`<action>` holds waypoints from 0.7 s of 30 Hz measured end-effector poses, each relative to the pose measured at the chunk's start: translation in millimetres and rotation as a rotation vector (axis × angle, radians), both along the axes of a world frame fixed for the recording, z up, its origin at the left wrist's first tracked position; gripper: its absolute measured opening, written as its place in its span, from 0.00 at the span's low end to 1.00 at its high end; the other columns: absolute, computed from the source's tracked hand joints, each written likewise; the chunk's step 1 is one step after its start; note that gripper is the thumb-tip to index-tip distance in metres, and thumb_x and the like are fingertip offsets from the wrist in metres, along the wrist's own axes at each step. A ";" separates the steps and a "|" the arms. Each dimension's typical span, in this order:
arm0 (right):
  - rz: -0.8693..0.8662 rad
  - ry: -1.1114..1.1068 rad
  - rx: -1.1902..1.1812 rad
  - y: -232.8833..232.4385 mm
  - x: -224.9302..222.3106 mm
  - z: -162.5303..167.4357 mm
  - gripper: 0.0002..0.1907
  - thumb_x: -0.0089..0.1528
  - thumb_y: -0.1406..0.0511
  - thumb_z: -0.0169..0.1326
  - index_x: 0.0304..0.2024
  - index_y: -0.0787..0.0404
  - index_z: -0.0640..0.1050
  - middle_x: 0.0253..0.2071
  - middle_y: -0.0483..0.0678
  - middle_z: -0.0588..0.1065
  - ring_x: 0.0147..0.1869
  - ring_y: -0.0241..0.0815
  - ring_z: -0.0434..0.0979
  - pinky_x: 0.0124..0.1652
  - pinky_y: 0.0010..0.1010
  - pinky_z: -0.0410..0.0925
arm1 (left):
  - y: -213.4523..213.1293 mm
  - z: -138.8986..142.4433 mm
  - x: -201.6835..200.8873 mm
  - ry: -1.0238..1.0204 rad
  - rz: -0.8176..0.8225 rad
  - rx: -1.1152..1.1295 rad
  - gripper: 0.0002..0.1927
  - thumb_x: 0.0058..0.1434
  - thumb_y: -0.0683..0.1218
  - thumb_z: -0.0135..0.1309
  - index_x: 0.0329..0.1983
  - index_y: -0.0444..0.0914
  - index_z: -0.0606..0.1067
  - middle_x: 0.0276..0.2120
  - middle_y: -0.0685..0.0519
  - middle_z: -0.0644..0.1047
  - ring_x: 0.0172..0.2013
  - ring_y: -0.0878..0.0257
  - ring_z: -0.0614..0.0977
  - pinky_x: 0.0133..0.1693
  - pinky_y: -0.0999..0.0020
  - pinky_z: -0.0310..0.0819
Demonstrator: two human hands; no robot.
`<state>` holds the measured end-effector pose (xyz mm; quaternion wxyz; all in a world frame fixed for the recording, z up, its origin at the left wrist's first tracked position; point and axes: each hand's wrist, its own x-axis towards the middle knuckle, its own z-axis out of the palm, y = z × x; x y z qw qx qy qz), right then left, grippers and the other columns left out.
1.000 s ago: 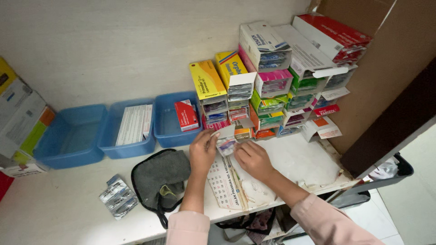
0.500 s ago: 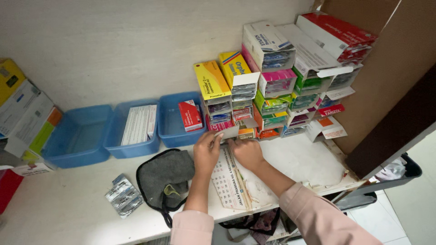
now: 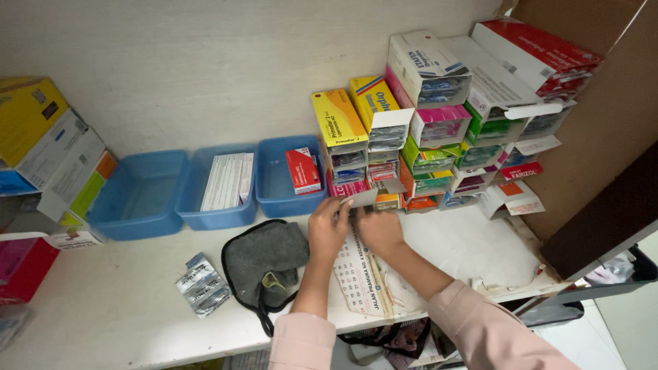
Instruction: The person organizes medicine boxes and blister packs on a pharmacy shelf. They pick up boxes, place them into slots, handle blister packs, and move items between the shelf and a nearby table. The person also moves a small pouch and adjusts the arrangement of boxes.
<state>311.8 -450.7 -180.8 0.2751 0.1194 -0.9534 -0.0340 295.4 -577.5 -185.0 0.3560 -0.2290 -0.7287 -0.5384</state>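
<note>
My left hand (image 3: 327, 231) pinches a small silver blister strip (image 3: 364, 199) by its lower edge. The strip is held up against the bottom row of a stack of open, colourful medicine boxes (image 3: 439, 130). Right beside it, my right hand (image 3: 379, 231) has its fingers curled at the strip's underside; whether it grips the strip I cannot tell. Both hands rest over a printed calendar sheet (image 3: 360, 277) lying on the white counter (image 3: 116, 308).
Three blue tubs (image 3: 140, 199) line the wall; one holds a white box (image 3: 226, 181), another a red box (image 3: 302, 170). A dark grey pouch (image 3: 264, 257) and loose blister packs (image 3: 202, 286) lie left of my arms. Boxes are piled at the far left (image 3: 41, 144); a brown panel (image 3: 610, 137) closes the right.
Both hands have moved away from me, from over the calendar sheet up to the bottom row of the box stack, carrying the silver strip with them.
</note>
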 end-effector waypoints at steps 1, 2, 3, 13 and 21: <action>-0.052 -0.085 -0.023 -2.6 -1.6 -1.6 0.11 0.57 0.64 0.53 0.40 0.62 0.78 0.21 0.53 0.79 0.23 0.51 0.81 0.25 0.42 0.74 | -0.1 -0.3 0.0 -0.021 0.001 0.002 0.07 0.62 0.42 0.60 0.40 0.32 0.80 0.37 0.43 0.81 0.35 0.47 0.83 0.36 0.60 0.77; -0.051 -0.136 -0.055 -4.2 -3.5 -3.3 0.12 0.58 0.63 0.53 0.40 0.63 0.77 0.22 0.54 0.79 0.24 0.52 0.82 0.26 0.43 0.74 | -0.3 -0.6 0.3 -0.041 0.002 0.003 0.07 0.62 0.42 0.60 0.40 0.33 0.80 0.37 0.43 0.81 0.34 0.48 0.84 0.36 0.60 0.77; -0.051 -0.187 -0.087 -6.3 -5.6 -5.2 0.12 0.59 0.62 0.53 0.41 0.63 0.77 0.24 0.55 0.80 0.26 0.53 0.82 0.28 0.44 0.74 | -0.6 -0.6 0.7 -0.063 0.001 0.002 0.07 0.62 0.42 0.60 0.40 0.33 0.81 0.37 0.43 0.81 0.34 0.48 0.84 0.36 0.60 0.77; -0.041 -0.230 -0.229 -9.5 41.2 19.4 0.10 0.55 0.61 0.57 0.37 0.57 0.83 0.26 0.54 0.80 0.29 0.55 0.82 0.32 0.46 0.74 | -5.4 -3.1 -4.6 -0.057 0.010 0.008 0.08 0.62 0.43 0.61 0.39 0.32 0.79 0.35 0.42 0.80 0.32 0.46 0.82 0.35 0.59 0.75; 0.904 -0.354 -0.290 -157.7 65.3 32.9 0.24 0.52 0.66 0.58 0.53 0.61 0.79 0.42 0.55 0.79 0.49 0.55 0.79 0.45 0.46 0.72 | 6.3 -1.6 4.3 -0.020 0.147 -0.089 0.09 0.69 0.47 0.57 0.42 0.36 0.76 0.36 0.40 0.80 0.35 0.41 0.83 0.36 0.52 0.77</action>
